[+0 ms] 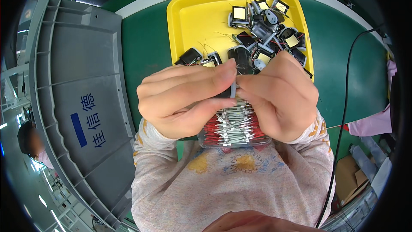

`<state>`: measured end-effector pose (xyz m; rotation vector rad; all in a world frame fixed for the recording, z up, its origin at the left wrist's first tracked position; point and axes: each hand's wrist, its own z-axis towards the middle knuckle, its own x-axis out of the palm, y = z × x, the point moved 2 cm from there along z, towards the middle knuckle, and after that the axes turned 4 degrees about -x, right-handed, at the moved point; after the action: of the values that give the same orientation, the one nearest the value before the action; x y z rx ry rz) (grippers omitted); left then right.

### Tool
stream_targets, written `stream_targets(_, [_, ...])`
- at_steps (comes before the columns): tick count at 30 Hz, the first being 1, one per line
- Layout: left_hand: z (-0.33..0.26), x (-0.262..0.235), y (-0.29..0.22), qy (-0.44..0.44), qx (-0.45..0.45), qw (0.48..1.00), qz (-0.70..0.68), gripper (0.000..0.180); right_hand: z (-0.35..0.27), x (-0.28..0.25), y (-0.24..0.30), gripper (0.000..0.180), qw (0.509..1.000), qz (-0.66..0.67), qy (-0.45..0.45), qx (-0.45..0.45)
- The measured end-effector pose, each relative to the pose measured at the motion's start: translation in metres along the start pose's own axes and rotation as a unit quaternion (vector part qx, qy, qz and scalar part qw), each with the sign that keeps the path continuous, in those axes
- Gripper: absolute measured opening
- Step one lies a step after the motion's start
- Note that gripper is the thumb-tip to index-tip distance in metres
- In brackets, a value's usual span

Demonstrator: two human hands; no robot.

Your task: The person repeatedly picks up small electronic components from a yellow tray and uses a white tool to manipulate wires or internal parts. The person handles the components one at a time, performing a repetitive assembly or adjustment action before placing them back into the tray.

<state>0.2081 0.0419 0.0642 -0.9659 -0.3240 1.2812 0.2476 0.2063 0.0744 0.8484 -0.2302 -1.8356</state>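
My left hand [184, 99] and my right hand [279, 94] meet above the front edge of a yellow tray [193, 21]. Between thumbs and fingertips both pinch a small dark transformer coil part [234, 91], mostly hidden by the fingers. Just under my hands lies a clear container [234, 129] packed with red wires that end in white sleeves. On the tray's right half sits a heap of black coil parts [266, 30] with yellow tape and thin loose leads.
A large grey plastic crate lid [77, 103] lies on the left of the green table [146, 47]. A black cable [343, 116] runs down the right side. Pink cloth [373, 124] and a cardboard box [347, 176] sit at the right edge. Another person [30, 141] is far left.
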Motion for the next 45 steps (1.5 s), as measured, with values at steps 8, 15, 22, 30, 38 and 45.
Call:
stream_targets(8, [0.003, 0.005, 0.015, -0.055, -0.181, 0.963, -0.194, 0.035, 0.016, -0.008, -0.023, 0.017, 0.995, 0.07, 0.033, 0.057])
stream_targets(15, [-0.002, 0.013, 0.017, -0.053, -0.188, 0.962, -0.188, 0.038, 0.01, -0.004, -0.019, 0.013, 0.991, 0.052, -0.003, 0.121])
stream_targets(22, [-0.004, 0.02, 0.017, -0.067, -0.171, 0.963, -0.195, 0.037, 0.01, -0.005, -0.023, 0.012, 0.979, 0.117, 0.009, 0.167])
stream_targets(30, [0.004, 0.02, 0.031, -0.073, -0.36, 0.799, -0.476, 0.04, 0.012, -0.018, -0.049, 0.021, 0.91, 0.279, -0.133, 0.276])
stream_targets(38, [-0.001, 0.023, 0.036, -0.125, -0.303, 0.812, -0.483, 0.034, 0.017, 0.021, -0.044, 0.013, 0.918, 0.302, -0.062, 0.249])
stream_targets(45, [-0.002, 0.022, 0.034, -0.132, -0.296, 0.818, -0.475, 0.035, 0.019, 0.028, -0.046, 0.016, 0.944, 0.244, -0.043, 0.218])
